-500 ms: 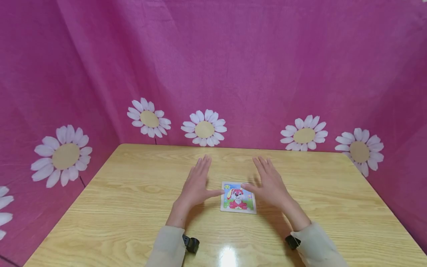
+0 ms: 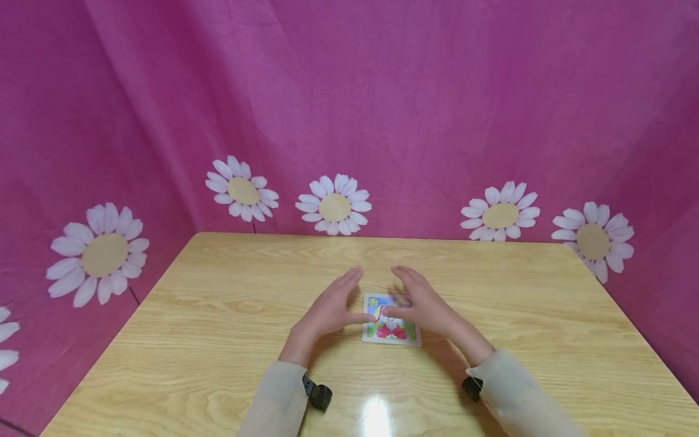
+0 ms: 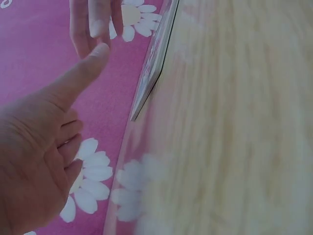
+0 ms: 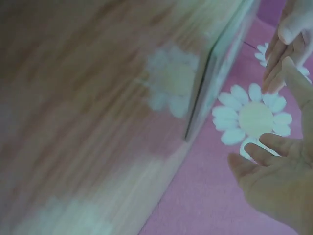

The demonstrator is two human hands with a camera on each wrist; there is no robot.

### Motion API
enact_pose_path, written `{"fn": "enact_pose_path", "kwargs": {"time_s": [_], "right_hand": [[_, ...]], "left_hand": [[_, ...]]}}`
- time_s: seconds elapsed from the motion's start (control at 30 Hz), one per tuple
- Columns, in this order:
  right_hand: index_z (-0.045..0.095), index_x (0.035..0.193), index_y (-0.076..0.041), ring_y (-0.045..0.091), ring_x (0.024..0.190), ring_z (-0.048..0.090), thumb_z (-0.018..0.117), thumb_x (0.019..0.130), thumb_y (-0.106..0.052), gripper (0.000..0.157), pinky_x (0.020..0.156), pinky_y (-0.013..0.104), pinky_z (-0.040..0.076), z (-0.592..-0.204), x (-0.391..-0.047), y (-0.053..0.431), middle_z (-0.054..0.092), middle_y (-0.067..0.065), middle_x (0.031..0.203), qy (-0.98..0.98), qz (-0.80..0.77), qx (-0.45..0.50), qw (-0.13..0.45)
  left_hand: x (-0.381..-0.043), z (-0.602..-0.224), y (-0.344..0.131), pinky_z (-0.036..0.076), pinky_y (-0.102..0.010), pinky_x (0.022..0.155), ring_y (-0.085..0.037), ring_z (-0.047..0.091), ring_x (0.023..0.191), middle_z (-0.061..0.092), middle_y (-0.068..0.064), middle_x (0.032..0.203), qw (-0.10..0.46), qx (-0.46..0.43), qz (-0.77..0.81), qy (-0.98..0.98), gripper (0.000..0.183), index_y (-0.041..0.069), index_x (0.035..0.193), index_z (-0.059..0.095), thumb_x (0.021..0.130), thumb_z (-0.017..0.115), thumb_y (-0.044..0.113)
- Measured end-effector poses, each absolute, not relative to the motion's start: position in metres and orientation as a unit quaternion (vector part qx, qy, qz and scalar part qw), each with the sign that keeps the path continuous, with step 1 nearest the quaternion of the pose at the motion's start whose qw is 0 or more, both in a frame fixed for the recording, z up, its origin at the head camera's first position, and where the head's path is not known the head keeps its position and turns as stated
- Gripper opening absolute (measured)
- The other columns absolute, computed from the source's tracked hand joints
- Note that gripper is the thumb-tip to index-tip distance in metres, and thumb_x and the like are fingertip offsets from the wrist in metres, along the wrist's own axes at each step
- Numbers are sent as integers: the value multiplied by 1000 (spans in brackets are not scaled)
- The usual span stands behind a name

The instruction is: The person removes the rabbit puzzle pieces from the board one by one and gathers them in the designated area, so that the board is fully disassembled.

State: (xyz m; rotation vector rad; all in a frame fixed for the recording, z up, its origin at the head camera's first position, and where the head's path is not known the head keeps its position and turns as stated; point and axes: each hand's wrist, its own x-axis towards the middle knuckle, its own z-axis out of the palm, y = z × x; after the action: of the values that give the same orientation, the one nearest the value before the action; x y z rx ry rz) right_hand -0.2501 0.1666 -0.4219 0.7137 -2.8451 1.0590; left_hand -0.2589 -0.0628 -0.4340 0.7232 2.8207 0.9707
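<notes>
A small square picture puzzle board (image 2: 391, 332) with a red and white cartoon dog lies flat on the wooden table. My left hand (image 2: 329, 308) hovers at its left side, fingers extended and slightly bent, thumb reaching over the board's left edge. On the other side, my right hand (image 2: 428, 305) is held above the board's right part, its thumb covering some of the dog's head. Neither hand holds anything. Both wrist views show a gap between the hands and the board; its thin edge (image 3: 155, 73) appears in the left wrist view.
The wooden table (image 2: 218, 315) extends around the board on all sides. A pink curtain (image 2: 415, 109) with white daisies hangs behind it and along both sides. Black wrist bands (image 2: 319, 396) sit at the sleeve cuffs.
Both hands have moved inward toward each other, and their fingertips are now closer together. The right hand covers more of the picture. The board stays in place on the table.
</notes>
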Motion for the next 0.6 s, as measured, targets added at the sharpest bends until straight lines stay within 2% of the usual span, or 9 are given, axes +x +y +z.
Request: {"fn": "enact_pose_path", "kwargs": {"time_s": [0.1,0.17,0.33,0.6], "right_hand": [[38,143,8,42,126,52,78,84,-26,79,101,50,52,-424,-253,164,41,27,145,-907,343,245,-5],[44,137,10,40,118,57,78,83,-24,73,97,48,54,-426,-255,160,48,26,138,-909,325,259,-7],[54,128,10,37,118,56,79,82,-25,63,102,53,49,-431,-260,151,58,22,125,-924,271,271,-15],[62,115,9,35,109,56,80,80,-15,46,98,48,51,-436,-268,144,61,20,112,-926,242,289,18]], "left_hand": [[-262,-437,-62,24,-48,124,-23,20,153,25,-3,164,63,239,324,913,96,14,155,28,80,77,47],[-263,-439,-62,25,-49,124,-24,22,152,27,-4,163,79,241,328,910,93,14,154,30,81,78,45],[-264,-444,-62,26,-48,123,-25,25,152,32,-5,161,108,246,322,908,87,14,152,36,81,78,43],[-266,-449,-61,25,-48,124,-26,25,151,36,-6,159,122,258,299,910,81,14,149,41,83,76,44]]}}
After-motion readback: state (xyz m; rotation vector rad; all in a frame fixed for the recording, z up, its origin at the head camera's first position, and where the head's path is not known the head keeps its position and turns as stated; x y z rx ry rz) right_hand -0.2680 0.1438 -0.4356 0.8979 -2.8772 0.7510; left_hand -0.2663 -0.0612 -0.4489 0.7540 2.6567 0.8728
